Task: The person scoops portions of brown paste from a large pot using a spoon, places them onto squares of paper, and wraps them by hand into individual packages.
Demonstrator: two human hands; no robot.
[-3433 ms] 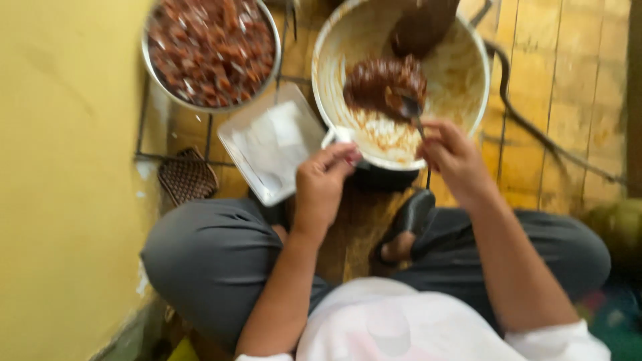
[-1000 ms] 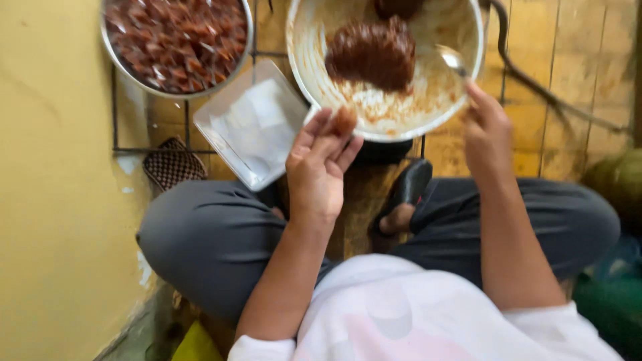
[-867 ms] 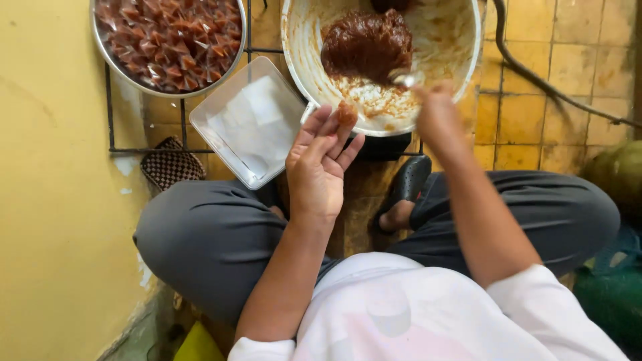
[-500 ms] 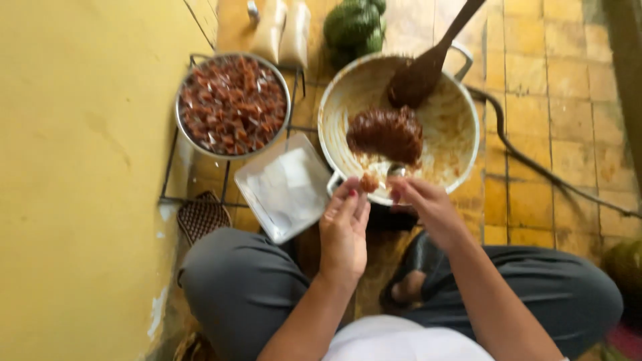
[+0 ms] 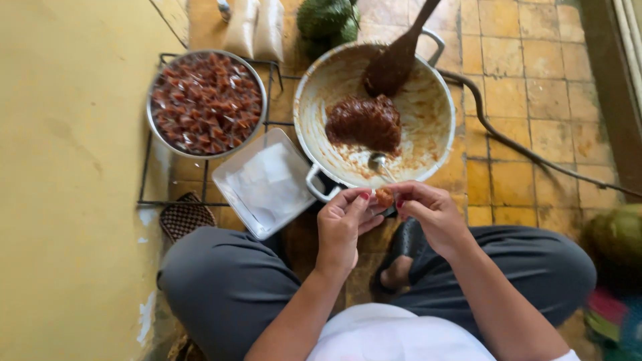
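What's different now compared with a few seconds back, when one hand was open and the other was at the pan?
Both hands have come together: the left hand and right hand now pinch a small brown lump between them, where the left palm was open before. The spoon has been let go and lies in the pan. The brown paste, bowl of wrapped pieces and tray stayed put.

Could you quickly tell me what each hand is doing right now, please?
Left hand: fingers closed on the small brown lump.
Right hand: fingertips pinching the same lump, just in front of the pan.
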